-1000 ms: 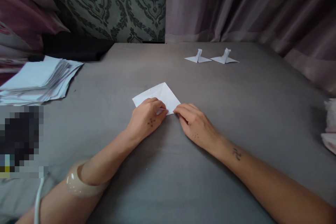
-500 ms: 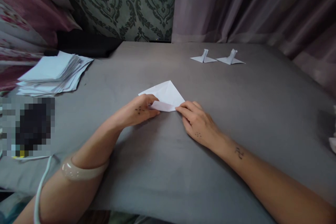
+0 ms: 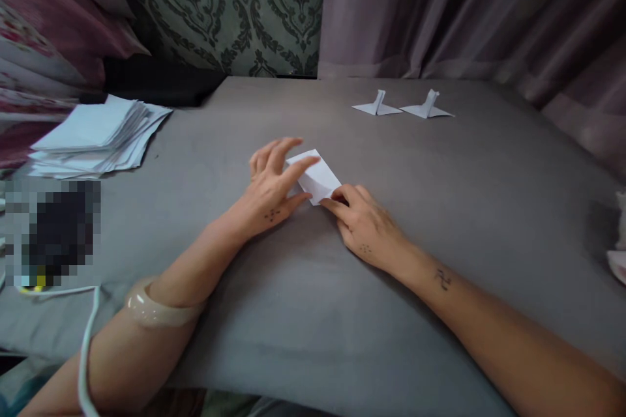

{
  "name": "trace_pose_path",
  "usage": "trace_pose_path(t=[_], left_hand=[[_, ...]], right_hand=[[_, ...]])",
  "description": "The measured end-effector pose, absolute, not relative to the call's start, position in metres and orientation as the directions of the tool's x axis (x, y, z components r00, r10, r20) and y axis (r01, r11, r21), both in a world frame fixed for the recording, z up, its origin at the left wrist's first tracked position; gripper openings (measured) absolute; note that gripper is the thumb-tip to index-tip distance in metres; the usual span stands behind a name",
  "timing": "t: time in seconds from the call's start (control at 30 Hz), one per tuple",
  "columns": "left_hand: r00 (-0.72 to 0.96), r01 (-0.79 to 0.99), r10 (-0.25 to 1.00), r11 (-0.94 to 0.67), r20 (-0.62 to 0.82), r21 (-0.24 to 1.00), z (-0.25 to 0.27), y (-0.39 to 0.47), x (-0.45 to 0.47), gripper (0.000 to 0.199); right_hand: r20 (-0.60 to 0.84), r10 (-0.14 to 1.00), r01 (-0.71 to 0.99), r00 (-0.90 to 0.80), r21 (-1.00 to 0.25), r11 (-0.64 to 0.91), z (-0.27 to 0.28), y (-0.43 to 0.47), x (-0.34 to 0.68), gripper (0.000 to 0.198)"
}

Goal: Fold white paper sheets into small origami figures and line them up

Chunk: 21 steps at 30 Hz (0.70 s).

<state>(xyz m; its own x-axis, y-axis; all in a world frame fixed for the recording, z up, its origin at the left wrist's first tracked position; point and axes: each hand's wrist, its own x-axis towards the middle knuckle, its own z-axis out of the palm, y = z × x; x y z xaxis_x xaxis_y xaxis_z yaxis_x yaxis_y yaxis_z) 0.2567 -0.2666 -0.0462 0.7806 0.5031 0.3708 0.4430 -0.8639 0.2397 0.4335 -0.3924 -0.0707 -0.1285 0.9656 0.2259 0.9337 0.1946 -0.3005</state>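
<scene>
A folded sheet of white paper (image 3: pixel 320 179) lies on the grey cloth-covered table in front of me. My left hand (image 3: pixel 276 179) is over its left side, fingers spread and raised, with the index finger reaching across the paper and the thumb at its near edge. My right hand (image 3: pixel 359 218) pinches the paper's near right corner between thumb and fingers. Part of the paper's left side is hidden behind my left fingers.
Two folded paper figures, one (image 3: pixel 377 104) beside the other (image 3: pixel 428 106), stand at the back right. A stack of white paper (image 3: pixel 92 133) lies at the left, near a black item (image 3: pixel 161 81). A white cable (image 3: pixel 87 339) runs past my left forearm.
My left hand has let go of the paper's left edge, lifted and spread its fingers. The left flap is now folded over, making the paper narrower. My right hand stays at its corner.
</scene>
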Motion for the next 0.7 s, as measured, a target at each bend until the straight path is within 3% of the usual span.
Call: trace_pose_path(t=[0.1,0.23,0.33,0.53,0.7], left_hand=[[0.681,0.540,0.568,-0.816,0.463,0.208,-0.051,-0.264,0.257,0.062],[0.771,0.461,0.514,-0.858,0.376,0.227,-0.053,-0.263,0.256,0.034],[0.799,0.402,0.502,-0.855,0.330,0.327,-0.054,-0.265,0.258,0.020],[0.826,0.358,0.527,-0.764,0.200,0.536,-0.054,-0.268,0.261,0.010],[0.849,0.347,0.506,-0.752,0.153,0.560,-0.055,-0.265,0.260,0.014]], right_hand=[[0.230,0.964,0.936,-0.134,-0.291,0.200,-0.072,-0.393,0.434,0.041],[0.234,0.960,0.937,-0.153,-0.274,0.216,-0.072,-0.393,0.435,0.041],[0.236,0.955,0.938,-0.179,-0.252,0.238,-0.072,-0.393,0.436,0.042],[0.221,0.956,0.944,-0.193,-0.225,0.243,-0.065,-0.396,0.433,0.041],[0.202,0.956,0.943,-0.213,-0.214,0.256,-0.059,-0.399,0.429,0.040]])
